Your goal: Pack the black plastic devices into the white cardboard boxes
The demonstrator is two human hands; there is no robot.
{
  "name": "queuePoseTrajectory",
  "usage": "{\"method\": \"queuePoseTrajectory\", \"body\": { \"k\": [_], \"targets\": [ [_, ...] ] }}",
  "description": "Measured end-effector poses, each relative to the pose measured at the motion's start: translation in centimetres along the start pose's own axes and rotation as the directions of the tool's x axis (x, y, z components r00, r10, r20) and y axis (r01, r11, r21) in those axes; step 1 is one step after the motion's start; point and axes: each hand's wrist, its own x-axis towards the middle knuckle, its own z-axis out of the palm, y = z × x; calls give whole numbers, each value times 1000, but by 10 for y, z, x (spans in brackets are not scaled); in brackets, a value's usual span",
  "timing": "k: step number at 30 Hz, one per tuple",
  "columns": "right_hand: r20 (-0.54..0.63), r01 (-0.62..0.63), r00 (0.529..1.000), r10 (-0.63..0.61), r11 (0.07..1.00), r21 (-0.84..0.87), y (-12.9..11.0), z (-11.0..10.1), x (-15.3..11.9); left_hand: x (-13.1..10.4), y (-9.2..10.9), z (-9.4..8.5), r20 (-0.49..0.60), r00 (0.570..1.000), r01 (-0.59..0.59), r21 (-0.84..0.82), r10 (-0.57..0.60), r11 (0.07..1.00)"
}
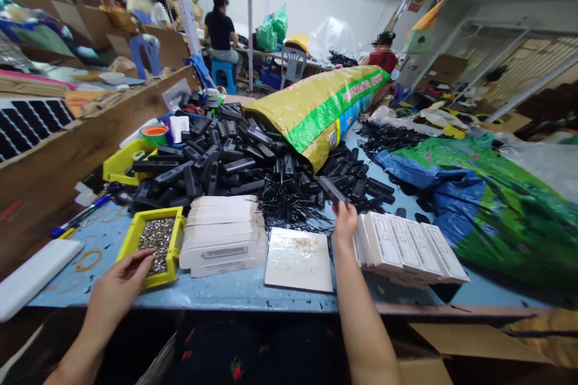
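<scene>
My left hand [123, 283] is over the near edge of a yellow bin [177, 234] of small shiny metal pieces [158, 234]. Its thumb and fingers are pinched together; what is between them is too small to make out. My right hand [345, 221] reaches out to the pile and grips the near end of a long black plastic casing [331, 189]. Between my hands lie a stack of white printed cards [226, 216] and a white square board [298, 261] with shiny specks. Thin black strips [289, 201] are heaped behind the board.
Black casings [212, 156] are heaped across the table, under a yellow-green woven sack [311, 108]. White boxes [406, 243] stand in a row at right, beside a green and blue plastic bag [487, 192]. A wooden board [90, 156] edges the left side. Other people sit farther back.
</scene>
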Motion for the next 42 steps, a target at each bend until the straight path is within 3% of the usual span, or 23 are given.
{"method": "queuePoseTrajectory", "body": {
  "k": [2, 3, 6, 10, 13, 15, 18, 23, 26, 29, 31, 33, 34, 36, 37, 39, 41, 42],
  "targets": [
    [128, -101, 988, 81, 983, 151, 5, -18, -45, -18, 15, 22, 74, 994, 100, -324, -80, 941],
    [255, -230, 954, 156, 929, 291, 6, -24, -67, -28, 25, 37, 161, 983, 154, -441, -91, 884],
    [447, -490, 850, 278, 729, 478, -2, -26, -115, -57, 55, 87, 442, 895, 316, -549, -52, 774],
    [464, -489, 854, 236, 671, 557, -39, -6, -137, -88, 86, 134, 645, 759, 575, -597, -92, 560],
    [426, -434, 891, 159, 576, 693, -70, 12, -140, -101, 97, 144, 680, 732, 603, -616, -44, 508],
    [345, -353, 931, 120, 544, 761, -84, 23, -143, -106, 100, 144, 663, 748, 559, -641, 13, 527],
    [216, -272, 962, 166, 539, 798, -90, 34, -147, -108, 99, 143, 621, 781, 484, -676, 75, 556],
    [190, -311, 941, 281, 491, 814, -85, 42, -149, -111, 94, 149, 580, 807, 411, -688, 111, 598],
    [177, -335, 923, 341, 491, 804, -83, 42, -148, -119, 94, 156, 520, 846, 348, -705, 118, 618],
    [192, -345, 925, 327, 516, 784, -80, 38, -150, -119, 90, 156, 488, 856, 238, -665, 171, 708],
    [160, -269, 960, 230, 598, 755, -74, 31, -152, -109, 80, 149, 451, 845, 17, -559, 287, 829],
    [115, -93, 993, 23, 748, 658, -63, 21, -153, -90, 63, 137, 364, 824, -326, -322, 434, 889],
    [138, 6, 985, -105, 816, 578, -55, 16, -152, -79, 53, 130, 313, 810, -472, -155, 496, 868],
    [287, 127, 921, -263, 900, 418, -37, 9, -147, -58, 33, 117, 293, 785, -601, 146, 546, 786],
    [353, 119, 899, -259, 921, 372, -27, 7, -142, -49, 26, 112, 313, 773, -626, 239, 551, 742],
    [344, -12, 932, -109, 944, 331, -9, 6, -130, -36, 21, 104, 367, 760, -646, 338, 536, 684],
    [189, -148, 977, 101, 957, 251, 3, 6, -118, -29, 29, 98, 445, 759, -636, 352, 475, 687],
    [95, -162, 984, 148, 973, 166, 6, 4, -114, -26, 37, 95, 497, 753, -625, 339, 431, 703]
  ]
}}
